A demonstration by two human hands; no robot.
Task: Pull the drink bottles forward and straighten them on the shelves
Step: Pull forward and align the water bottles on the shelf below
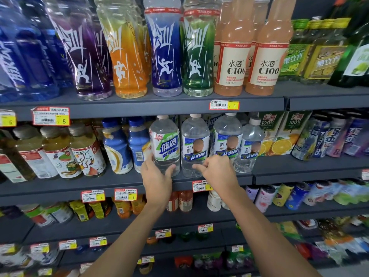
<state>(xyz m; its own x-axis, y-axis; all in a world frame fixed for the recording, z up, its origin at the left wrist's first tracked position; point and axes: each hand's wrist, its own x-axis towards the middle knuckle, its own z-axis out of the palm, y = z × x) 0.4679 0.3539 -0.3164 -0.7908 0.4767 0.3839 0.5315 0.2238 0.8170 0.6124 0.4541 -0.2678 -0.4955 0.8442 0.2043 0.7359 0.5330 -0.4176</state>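
On the middle shelf [119, 183] stands a clear bottle with a green and white label [165, 144], at the shelf's front. My left hand [155, 176] wraps its lower part, thumb on the right side. Beside it stands a clear bottle with a blue label [194, 145]. My right hand [216, 170] hovers at that bottle's lower right, thumb stretched toward it, fingers curled; I cannot tell if it touches. Two more blue-label bottles [227, 136] [249, 144] stand to the right, the last one slightly farther back.
Blue and white bottles [116, 144] stand left of my left hand, juice cartons [279, 132] to the right. The upper shelf holds tall coloured sports bottles [165, 52] and pink drinks [232, 56]. Lower shelves carry cans and small bottles. Price tags [200, 185] line the edges.
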